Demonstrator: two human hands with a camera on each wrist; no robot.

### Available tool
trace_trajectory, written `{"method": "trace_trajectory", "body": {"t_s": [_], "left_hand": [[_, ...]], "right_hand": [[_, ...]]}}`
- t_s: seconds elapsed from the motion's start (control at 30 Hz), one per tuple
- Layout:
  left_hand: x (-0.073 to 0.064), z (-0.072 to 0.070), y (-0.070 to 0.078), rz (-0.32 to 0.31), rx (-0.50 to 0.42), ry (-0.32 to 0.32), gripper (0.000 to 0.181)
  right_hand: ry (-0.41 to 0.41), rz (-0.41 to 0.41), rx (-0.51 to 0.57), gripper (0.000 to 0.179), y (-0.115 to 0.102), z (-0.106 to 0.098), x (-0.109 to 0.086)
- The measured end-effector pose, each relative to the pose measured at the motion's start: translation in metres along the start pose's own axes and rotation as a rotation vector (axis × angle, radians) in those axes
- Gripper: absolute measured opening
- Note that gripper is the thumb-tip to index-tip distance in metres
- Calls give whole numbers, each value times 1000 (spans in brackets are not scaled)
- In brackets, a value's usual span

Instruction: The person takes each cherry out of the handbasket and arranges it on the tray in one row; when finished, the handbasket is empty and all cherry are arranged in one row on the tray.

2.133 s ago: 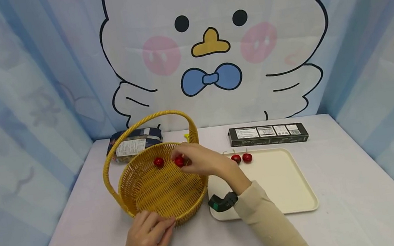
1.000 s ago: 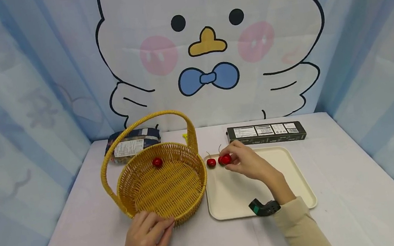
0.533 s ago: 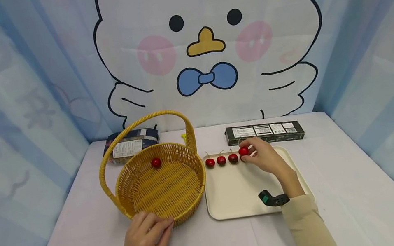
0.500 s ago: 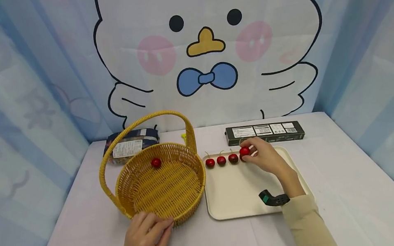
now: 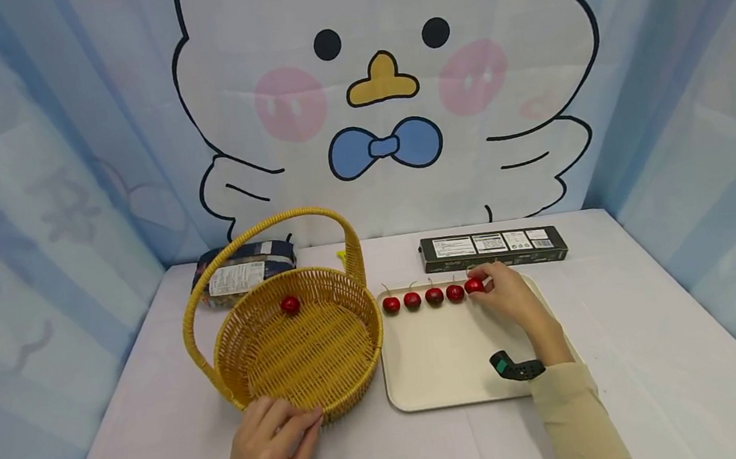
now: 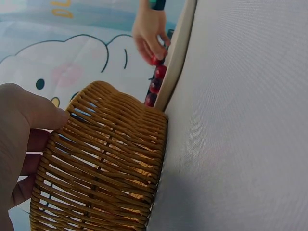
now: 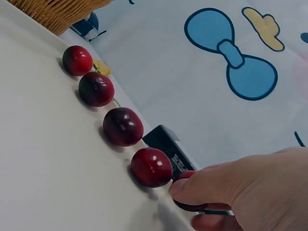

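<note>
My left hand (image 5: 267, 448) grips the near rim of a yellow-brown wicker basket (image 5: 310, 346) with an arched handle; in the left wrist view, the thumb is on the near side and the other fingers lie partly hidden behind the weave. One red cherry (image 5: 290, 305) lies inside the basket toward its back. My right hand (image 5: 513, 302) pinches another cherry (image 5: 474, 286) between thumb and fingers at the back edge of a cream tray (image 5: 455, 361). To its left, several dark red cherries (image 7: 150, 167) with stems form a row along that edge.
Behind the basket sits a dark blue package (image 5: 238, 277) with a white label. A long black box (image 5: 492, 249) lies behind the tray. A small yellow thing (image 5: 342, 257) shows past the basket handle. Printed curtains stand around the white table (image 5: 432, 453).
My right hand has carried a cherry out of the basket, rightward over the tray, and lowered it to the right end of the row. My left hand has stayed on the basket rim.
</note>
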State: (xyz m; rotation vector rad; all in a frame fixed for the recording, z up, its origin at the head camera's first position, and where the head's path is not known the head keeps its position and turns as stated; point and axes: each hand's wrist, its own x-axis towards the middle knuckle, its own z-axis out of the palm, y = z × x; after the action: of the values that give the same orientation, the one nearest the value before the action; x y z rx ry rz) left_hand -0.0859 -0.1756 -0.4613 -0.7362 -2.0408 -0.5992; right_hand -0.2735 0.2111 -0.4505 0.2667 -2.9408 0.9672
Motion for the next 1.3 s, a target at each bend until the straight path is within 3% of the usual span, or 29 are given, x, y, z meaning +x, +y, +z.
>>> {"method": "trace_trajectory", "body": {"t_s": [0.53,1.3], "left_hand": [[-1,0,0,0,-8,2,40],[-1,1,0,-10,0,4,41]], "right_hand": [[-7,54,5,39,12,9,1],[-5,56,-37,47,-2,-8,-2]]}}
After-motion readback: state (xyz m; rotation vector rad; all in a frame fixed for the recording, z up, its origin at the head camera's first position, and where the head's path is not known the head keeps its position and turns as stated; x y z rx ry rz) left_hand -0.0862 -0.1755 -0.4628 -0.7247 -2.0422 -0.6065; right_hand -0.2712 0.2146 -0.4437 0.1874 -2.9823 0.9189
